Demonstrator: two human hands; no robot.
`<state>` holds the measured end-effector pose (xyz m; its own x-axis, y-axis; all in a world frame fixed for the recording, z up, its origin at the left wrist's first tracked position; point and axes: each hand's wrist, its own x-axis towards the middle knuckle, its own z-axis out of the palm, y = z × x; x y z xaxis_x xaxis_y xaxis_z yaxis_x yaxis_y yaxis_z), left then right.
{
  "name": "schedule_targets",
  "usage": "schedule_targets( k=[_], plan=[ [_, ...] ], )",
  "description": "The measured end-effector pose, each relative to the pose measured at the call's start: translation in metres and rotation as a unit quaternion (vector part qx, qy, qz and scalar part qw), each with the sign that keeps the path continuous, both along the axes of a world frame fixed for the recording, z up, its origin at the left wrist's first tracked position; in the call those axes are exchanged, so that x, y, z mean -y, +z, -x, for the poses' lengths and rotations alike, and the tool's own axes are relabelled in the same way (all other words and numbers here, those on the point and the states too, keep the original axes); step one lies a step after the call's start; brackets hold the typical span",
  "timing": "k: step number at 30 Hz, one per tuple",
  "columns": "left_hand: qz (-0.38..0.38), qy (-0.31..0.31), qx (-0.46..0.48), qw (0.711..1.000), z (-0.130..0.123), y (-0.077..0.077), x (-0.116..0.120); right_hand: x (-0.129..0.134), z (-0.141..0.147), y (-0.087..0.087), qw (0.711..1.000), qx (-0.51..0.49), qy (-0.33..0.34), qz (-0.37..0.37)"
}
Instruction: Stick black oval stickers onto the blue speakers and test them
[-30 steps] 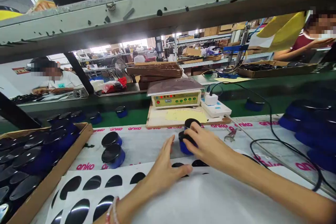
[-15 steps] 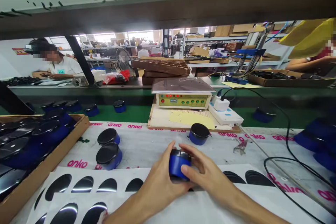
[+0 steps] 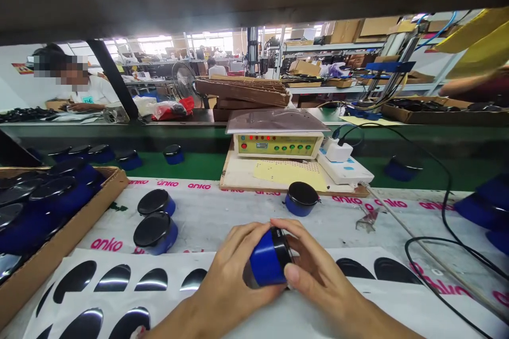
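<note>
A blue round part with a black rim (image 3: 267,260) is held between both hands above the white sheets, tilted so its black end faces right. My left hand (image 3: 226,275) wraps round its blue side from the left. On the right, my right hand (image 3: 324,270) grips the black end with the thumb in front and the fingers over the top. Below lie white sheets (image 3: 191,304) with black oval stickers (image 3: 113,278). Two blue parts with black tops (image 3: 155,232) stand touching at the left, and another (image 3: 301,199) stands beyond my hands.
A cardboard box (image 3: 79,222) full of blue parts is at the left. A control unit (image 3: 278,146) and a power strip (image 3: 344,169) stand behind. Black cables (image 3: 449,180) cross the right side. A person (image 3: 93,87) sits across at the left.
The blue part has been tipped from near upright onto its side, its black end now to the right. My left hand has shifted round its side. The camera view has moved slightly.
</note>
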<state>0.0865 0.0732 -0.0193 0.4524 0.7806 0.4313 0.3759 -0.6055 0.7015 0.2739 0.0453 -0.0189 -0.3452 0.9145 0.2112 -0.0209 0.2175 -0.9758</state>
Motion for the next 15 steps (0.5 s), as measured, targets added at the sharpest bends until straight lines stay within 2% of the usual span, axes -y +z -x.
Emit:
schedule_targets(
  k=[2,4,9,11,13,15],
  plan=[
    [-0.044,0.007,0.004,0.999,-0.001,-0.001,0.0,0.0,-0.001,0.001,0.999,-0.026,0.003,0.019],
    [-0.033,0.009,0.01,0.999,-0.001,0.0,0.001,0.001,-0.002,0.002,0.998,-0.044,0.022,0.043],
    [0.13,0.027,0.044,0.99,0.001,0.01,0.001,0.001,-0.004,0.002,0.996,-0.036,0.054,0.058],
    [0.224,0.008,0.088,0.97,0.003,0.013,0.0,0.001,-0.005,0.0,0.998,-0.024,0.049,0.037],
    [0.312,-0.035,0.146,0.938,0.004,0.015,0.0,0.0,-0.006,-0.002,0.999,0.023,0.024,-0.008],
    [0.343,-0.069,0.191,0.917,0.005,0.017,-0.001,-0.001,-0.007,-0.002,0.995,0.077,-0.01,-0.056]
  ],
)
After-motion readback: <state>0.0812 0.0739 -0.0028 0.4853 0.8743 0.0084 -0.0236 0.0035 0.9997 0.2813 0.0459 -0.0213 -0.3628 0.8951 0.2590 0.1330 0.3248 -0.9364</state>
